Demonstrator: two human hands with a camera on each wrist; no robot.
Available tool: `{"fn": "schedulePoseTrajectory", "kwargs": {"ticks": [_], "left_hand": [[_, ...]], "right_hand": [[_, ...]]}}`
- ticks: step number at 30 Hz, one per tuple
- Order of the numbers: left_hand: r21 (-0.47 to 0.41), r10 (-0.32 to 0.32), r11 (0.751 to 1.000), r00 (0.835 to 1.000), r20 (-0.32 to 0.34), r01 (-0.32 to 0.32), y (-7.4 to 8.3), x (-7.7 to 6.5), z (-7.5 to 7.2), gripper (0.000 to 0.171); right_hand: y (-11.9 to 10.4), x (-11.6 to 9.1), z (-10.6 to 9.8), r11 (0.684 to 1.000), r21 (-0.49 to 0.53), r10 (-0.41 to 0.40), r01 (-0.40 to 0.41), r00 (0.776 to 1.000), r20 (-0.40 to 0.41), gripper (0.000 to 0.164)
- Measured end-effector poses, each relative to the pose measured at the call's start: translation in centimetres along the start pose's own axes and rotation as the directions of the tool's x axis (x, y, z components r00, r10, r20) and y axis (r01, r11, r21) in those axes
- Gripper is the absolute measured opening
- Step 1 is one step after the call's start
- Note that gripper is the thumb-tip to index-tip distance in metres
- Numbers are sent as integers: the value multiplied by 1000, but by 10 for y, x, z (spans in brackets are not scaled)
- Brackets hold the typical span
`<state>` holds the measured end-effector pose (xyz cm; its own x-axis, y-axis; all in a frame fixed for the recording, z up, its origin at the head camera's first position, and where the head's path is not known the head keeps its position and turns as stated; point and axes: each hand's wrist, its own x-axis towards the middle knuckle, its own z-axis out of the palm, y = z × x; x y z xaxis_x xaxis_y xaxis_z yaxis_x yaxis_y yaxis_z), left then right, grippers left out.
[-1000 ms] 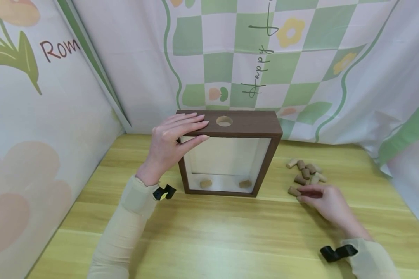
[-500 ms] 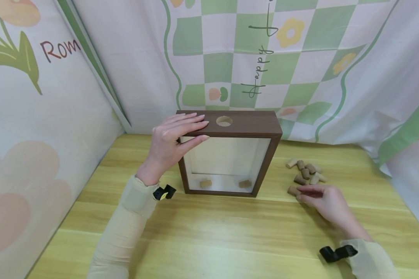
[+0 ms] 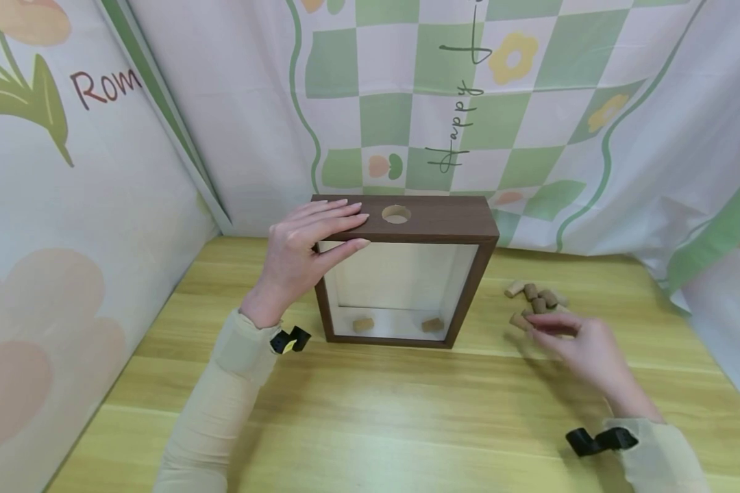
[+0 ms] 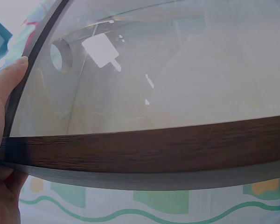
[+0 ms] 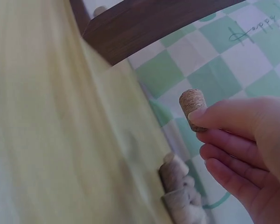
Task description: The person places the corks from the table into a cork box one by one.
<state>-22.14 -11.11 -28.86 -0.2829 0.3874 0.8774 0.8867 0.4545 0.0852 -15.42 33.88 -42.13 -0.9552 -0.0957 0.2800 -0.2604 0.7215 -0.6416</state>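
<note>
A dark brown wooden shadow box [image 3: 447, 218] with a clear front stands upright on the table, a round hole [image 3: 397, 215] in its top. My left hand [image 3: 305, 250] holds its top left corner, fingers laid over the top and thumb on the front edge. Two corks, one on the left [image 3: 364, 324] and one on the right [image 3: 432, 324], lie inside at the bottom. Between thumb and forefinger my right hand [image 3: 582, 346] pinches a cork [image 5: 192, 109], lifted off the table to the right of the box. Its other fingers are loosely bent.
Several loose corks [image 3: 539, 300] lie in a pile just beyond my right hand, partly hidden by it. The wood-grain table [image 3: 370, 411] extends in front of the box. Behind it hangs a green and white checked curtain [image 3: 385, 120]. A printed wall panel [image 3: 31, 260] borders the left.
My right hand has lifted the cork from the table and shifted slightly up towards the pile. My left hand and the box have stayed still.
</note>
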Motion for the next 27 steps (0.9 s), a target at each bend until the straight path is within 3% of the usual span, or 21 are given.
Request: {"fn": "schedulePoseTrajectory", "kwargs": {"ticks": [8, 21, 24, 27], "left_hand": [[-6, 1, 1000, 1000, -4, -1, 0, 0, 0, 36], [-28, -5, 1000, 999, -35, 4, 0, 0, 2, 37], [-32, -13, 999, 999, -43, 11, -1, 0, 2, 38], [-28, -13, 1000, 999, -39, 12, -1, -1, 3, 38]], "right_hand": [[-18, 12, -6, 1000, 21, -18, 19, 999, -51, 19], [-68, 43, -16, 996, 86, 16, -5, 993, -117, 24], [-77, 53, -19, 989, 139, -29, 56, 982, -187, 22], [-88, 62, -22, 966, 214, -81, 146, 955, -286, 22]]}}
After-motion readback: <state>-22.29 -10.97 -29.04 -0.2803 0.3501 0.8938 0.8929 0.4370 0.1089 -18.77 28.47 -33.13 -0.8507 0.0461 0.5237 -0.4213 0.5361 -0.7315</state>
